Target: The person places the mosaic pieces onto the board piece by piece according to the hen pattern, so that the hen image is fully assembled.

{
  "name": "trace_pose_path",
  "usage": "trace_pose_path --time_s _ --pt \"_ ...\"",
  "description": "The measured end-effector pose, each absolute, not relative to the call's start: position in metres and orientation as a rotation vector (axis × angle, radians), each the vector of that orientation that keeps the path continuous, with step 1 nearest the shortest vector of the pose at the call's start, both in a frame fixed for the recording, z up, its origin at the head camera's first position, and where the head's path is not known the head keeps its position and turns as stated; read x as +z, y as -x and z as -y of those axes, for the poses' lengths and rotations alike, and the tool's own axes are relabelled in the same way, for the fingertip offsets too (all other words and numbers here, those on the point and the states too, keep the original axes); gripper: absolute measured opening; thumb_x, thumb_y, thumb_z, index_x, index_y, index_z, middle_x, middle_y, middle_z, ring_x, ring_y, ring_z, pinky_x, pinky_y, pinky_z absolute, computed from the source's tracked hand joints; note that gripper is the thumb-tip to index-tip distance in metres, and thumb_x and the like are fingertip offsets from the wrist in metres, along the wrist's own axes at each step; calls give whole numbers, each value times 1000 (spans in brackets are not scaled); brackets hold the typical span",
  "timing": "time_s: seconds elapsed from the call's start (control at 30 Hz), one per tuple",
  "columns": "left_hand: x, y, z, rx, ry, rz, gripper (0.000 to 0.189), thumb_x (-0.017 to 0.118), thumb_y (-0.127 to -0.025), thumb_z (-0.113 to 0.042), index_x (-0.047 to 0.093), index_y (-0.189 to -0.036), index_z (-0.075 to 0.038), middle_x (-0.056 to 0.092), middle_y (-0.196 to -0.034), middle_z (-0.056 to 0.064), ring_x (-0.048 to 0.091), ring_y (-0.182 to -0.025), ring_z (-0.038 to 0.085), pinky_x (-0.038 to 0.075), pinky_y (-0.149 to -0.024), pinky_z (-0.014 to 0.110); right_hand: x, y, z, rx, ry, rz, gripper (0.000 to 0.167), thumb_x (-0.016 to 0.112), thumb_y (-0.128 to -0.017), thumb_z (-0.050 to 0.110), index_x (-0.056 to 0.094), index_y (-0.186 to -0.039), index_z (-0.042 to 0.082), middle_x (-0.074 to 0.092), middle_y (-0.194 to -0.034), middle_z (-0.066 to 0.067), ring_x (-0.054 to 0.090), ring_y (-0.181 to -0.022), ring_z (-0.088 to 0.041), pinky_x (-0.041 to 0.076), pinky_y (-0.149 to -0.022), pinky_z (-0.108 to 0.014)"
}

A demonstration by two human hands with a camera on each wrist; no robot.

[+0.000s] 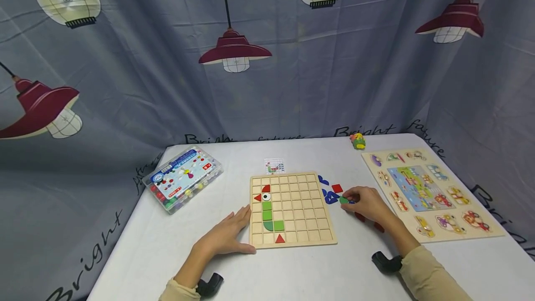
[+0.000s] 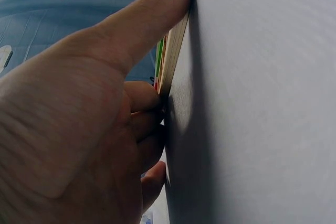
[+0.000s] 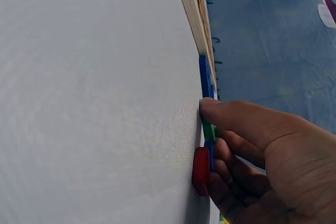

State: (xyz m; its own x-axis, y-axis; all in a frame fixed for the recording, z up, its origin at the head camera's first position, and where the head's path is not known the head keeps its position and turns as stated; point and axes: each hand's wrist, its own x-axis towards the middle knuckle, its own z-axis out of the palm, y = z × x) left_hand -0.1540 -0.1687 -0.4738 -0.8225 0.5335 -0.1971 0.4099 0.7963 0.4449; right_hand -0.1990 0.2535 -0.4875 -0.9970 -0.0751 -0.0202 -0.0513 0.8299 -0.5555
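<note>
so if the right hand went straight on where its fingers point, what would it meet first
Probably the blue pieces just ahead of the right hand, lying beside the wooden board; its height is hard to judge, so it might pass over them.

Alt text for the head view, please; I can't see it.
Right hand pinching a green piece beside a wooden grid board partly set with coloured shapes; left hand at the board's left edge. A clear plastic case lies to the left, a wooden picture puzzle to the right.
</note>
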Motion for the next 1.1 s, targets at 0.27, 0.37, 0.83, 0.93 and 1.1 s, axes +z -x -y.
trace_pose_path --time_s 0.27,0.37,0.83,0.93,1.1 --pt "-475 153 170 559 -707 -2665 111 74 -73 -62 25 -153 -2 21 -163 12 22 -151 28 20 -124 48 -486 199 -250 -916 117 -2937 37 83 -75 24 73 -105 5 69 -90 -3 57 -81 -16 54 -77 -33" --pt "-476 154 170 555 -713 -2669 111 74 -73 -62 25 -153 -1 21 -163 12 22 -150 28 20 -124 48 -482 199 -246 -929 148 -2934 36 83 -75 23 73 -105 5 69 -90 -3 57 -81 -16 54 -76 -32" --pt "-480 154 172 550 -723 -2666 113 72 -73 -64 24 -153 -1 21 -163 13 23 -150 28 21 -124 48 -464 196 -200 -978 677 -2800 26 82 -74 15 74 -97 9 70 -90 3 64 -82 -9 55 -70 -18" --pt "-479 154 171 547 -723 -2666 112 72 -73 -64 24 -153 -1 20 -163 12 23 -150 28 20 -124 47 -461 196 -186 -966 758 -2742 23 82 -75 16 74 -96 11 69 -91 4 62 -82 -7 55 -71 -17" --pt "-477 155 170 549 -726 -2669 112 73 -74 -63 23 -153 -2 20 -163 12 22 -151 28 20 -124 47 -460 197 -167 -940 826 -2629 22 81 -75 14 75 -95 13 67 -90 6 57 -80 -7 53 -70 -17"
